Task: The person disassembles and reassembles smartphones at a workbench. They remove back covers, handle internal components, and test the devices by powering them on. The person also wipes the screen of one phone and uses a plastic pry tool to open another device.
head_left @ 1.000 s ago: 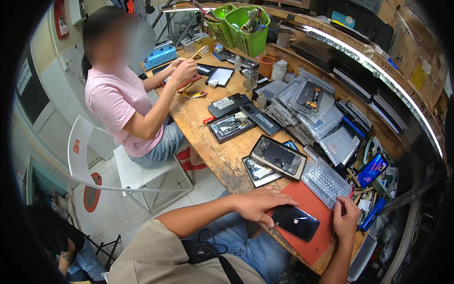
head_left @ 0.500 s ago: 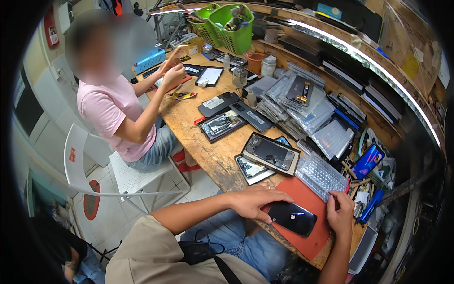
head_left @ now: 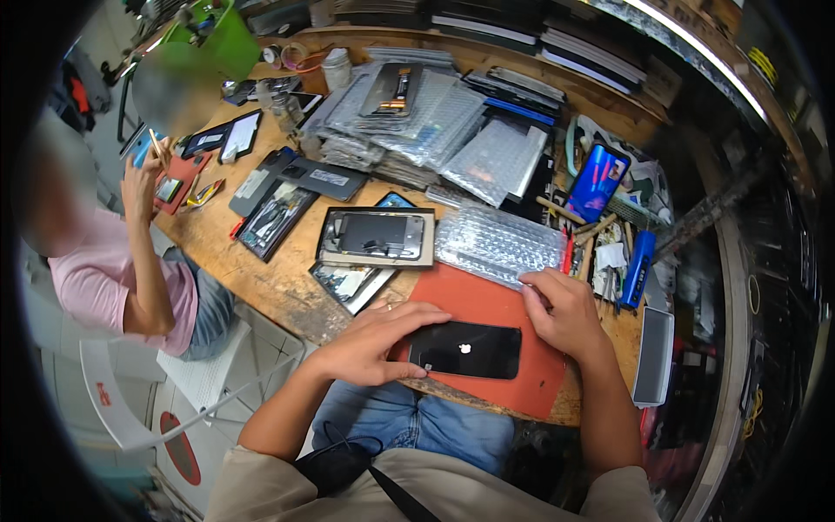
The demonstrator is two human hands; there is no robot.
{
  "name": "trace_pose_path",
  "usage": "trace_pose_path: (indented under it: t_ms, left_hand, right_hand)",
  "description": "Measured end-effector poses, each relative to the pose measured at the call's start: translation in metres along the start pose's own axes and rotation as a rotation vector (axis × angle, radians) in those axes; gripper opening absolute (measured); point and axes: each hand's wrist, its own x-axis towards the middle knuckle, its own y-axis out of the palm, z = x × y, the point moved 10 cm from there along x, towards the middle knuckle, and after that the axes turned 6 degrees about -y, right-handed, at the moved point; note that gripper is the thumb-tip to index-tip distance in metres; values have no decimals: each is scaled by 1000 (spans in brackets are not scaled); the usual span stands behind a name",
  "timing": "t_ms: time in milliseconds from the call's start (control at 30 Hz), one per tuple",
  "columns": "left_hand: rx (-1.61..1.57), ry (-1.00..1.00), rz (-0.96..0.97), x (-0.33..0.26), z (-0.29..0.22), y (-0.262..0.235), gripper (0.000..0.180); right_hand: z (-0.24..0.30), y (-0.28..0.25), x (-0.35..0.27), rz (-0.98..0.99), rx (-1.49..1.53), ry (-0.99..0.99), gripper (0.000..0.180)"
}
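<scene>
A phone [head_left: 465, 351] lies face up on an orange-red mat [head_left: 539, 383], its screen black with a small white mark lit in the middle. My left hand [head_left: 378, 344] is open, thumb and fingers spread around the phone's left end and touching its edge. To the right of the phone, my right hand [head_left: 564, 315] rests with its fingers loosely curled; nothing shows in them. Its fingertips are close to the near right corner of a bubble-wrap sheet [head_left: 496, 244]. Left of that sheet, an opened device in a box lid [head_left: 378, 237] sits over another opened device [head_left: 352, 283].
Bubble-wrapped packs [head_left: 409, 113] are piled at the back. Tools, a blue-screened phone [head_left: 597, 183] and a grey tray [head_left: 654, 357] line the right side. More opened devices [head_left: 278, 213] lie to the left, where a co-worker in a pink shirt [head_left: 100, 270] sits.
My view has turned to the right, so the bench and co-worker appear further left. The phone screen stays lit with its mark, and both hands keep about the same places beside it.
</scene>
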Motion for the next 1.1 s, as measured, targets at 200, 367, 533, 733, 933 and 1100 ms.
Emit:
trace_pose_path:
  t_ms: [200,367,533,733,933,1100]
  left_hand:
    - [7,-25,-27,1,0,-5,90]
    - [-14,15,-65,-3,2,-6,88]
    - [17,6,-58,0,1,-5,87]
    - [21,47,-108,3,-5,-12,83]
    - [45,-13,-68,5,-5,-10,86]
    - [22,-55,2,8,-5,-8,88]
  right_hand:
    - [-2,-5,-2,-4,-7,7,9]
    - [3,1,-1,23,-19,-8,8]
    - [6,9,-3,70,-6,-9,7]
    - [4,10,-8,-19,-30,-124,8]
    - [7,6,-4,19,-52,-83,9]
    - [9,3,-6,3,-60,-102,10]
